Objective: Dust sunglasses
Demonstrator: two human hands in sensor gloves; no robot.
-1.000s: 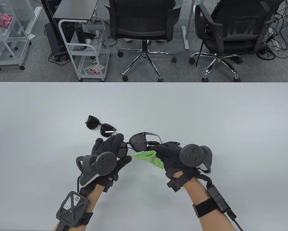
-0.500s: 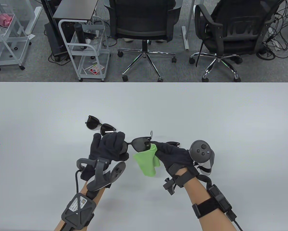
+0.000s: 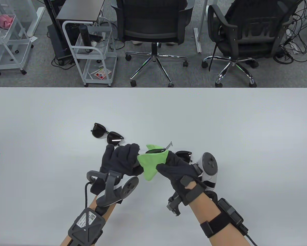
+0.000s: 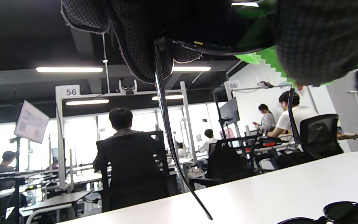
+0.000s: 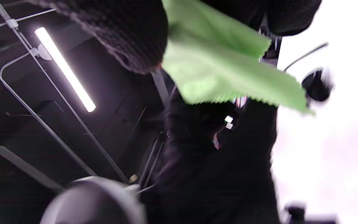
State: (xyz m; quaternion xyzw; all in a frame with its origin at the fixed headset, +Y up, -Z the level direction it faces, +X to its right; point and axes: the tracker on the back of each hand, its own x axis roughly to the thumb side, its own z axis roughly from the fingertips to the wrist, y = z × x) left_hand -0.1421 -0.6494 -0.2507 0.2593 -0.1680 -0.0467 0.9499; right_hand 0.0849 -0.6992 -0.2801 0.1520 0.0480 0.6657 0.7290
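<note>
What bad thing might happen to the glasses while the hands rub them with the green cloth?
1. The left hand holds the sunglasses in the air while the right hand pinches the green cloth over a lens. A hard rub might bend the thin arm sticking out.
2. If the grip slips, they could drop onto the table.
3. Another pair lies just beyond the left hand and might get bumped.

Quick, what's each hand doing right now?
Left hand: grips the black-framed dark sunglasses.
Right hand: pinches the bright green cleaning cloth over a lens.
</note>
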